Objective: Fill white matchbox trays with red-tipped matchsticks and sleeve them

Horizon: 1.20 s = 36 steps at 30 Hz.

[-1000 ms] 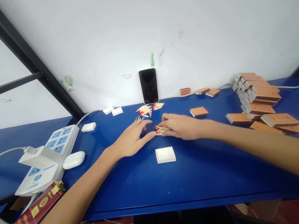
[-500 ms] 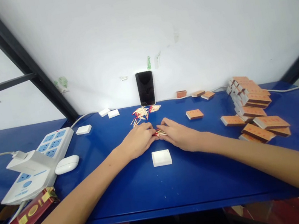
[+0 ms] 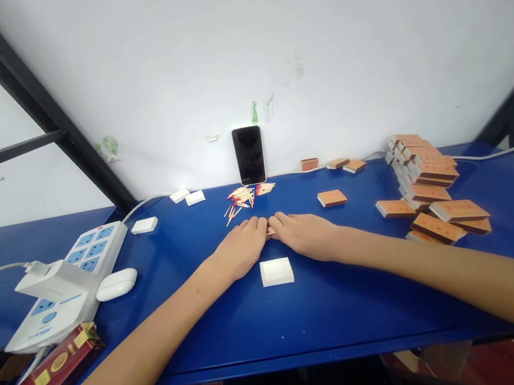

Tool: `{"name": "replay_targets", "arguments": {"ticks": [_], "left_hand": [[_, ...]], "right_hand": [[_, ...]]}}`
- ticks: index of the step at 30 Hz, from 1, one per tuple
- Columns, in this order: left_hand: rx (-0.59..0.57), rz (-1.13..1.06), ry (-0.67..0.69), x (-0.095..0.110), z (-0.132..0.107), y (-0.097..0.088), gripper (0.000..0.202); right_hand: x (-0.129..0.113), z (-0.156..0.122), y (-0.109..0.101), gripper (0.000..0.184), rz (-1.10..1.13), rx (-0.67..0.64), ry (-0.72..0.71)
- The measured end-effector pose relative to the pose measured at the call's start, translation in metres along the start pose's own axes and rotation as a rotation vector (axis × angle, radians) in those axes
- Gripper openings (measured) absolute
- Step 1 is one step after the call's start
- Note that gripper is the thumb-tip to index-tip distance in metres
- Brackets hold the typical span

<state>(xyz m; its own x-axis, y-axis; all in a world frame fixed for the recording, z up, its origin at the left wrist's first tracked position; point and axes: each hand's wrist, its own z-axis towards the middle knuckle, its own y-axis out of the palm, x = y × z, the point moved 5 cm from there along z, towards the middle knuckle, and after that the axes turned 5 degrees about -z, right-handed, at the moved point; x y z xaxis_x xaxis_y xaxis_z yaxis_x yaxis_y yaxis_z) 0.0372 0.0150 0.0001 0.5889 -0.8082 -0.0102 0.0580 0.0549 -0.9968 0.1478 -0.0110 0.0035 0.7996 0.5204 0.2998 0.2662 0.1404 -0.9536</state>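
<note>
My left hand [image 3: 245, 247] and my right hand [image 3: 301, 234] meet at the middle of the blue table, fingers closed around a small bundle of matches [image 3: 270, 231]. Only a sliver of the bundle shows between the fingertips; the rest is hidden. Just in front of both hands lies an open white matchbox tray [image 3: 277, 272]. Beyond the hands, a loose heap of red-tipped matches [image 3: 240, 199] is spread on the table, with a smaller group of matches [image 3: 265, 188] to its right.
A black phone [image 3: 249, 155] leans against the wall. Orange matchboxes [image 3: 431, 173] are piled at the right, with a single matchbox [image 3: 331, 198] nearer the middle. On the left are a power strip [image 3: 94, 249], a white earbud case [image 3: 117, 284], a red box [image 3: 46, 379] and white trays [image 3: 145, 225].
My hands have drawn closer together around the matches, so less of the bundle shows. The view has shifted slightly; the white tray and the heap lie where they were.
</note>
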Motion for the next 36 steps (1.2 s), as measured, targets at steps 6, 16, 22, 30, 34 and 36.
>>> {"name": "replay_targets", "arguments": {"ticks": [6,16,22,30,34,36], "left_hand": [[-0.114,0.016,-0.003,0.004,0.001,-0.004,0.024],[-0.105,-0.049,0.068,0.015,-0.021,-0.033,0.022],[-0.148,-0.333,0.043,0.029,-0.050,-0.036,0.013],[-0.031,-0.592,-0.053,0.018,-0.054,-0.030,0.020],[0.009,-0.675,-0.091,0.016,-0.059,-0.033,0.017],[0.057,-0.671,-0.123,0.016,-0.061,-0.034,0.018]], "right_hand": [[-0.001,0.000,0.001,0.026,0.042,-0.009,-0.027],[-0.005,-0.019,-0.027,0.025,0.246,-0.009,-0.068],[-0.026,-0.046,-0.027,0.027,0.410,-0.021,-0.203],[-0.026,-0.041,-0.028,0.018,0.476,0.016,-0.195],[-0.015,-0.039,-0.028,0.014,0.722,0.115,-0.096],[-0.011,-0.038,-0.026,0.013,0.773,0.140,-0.040]]}}
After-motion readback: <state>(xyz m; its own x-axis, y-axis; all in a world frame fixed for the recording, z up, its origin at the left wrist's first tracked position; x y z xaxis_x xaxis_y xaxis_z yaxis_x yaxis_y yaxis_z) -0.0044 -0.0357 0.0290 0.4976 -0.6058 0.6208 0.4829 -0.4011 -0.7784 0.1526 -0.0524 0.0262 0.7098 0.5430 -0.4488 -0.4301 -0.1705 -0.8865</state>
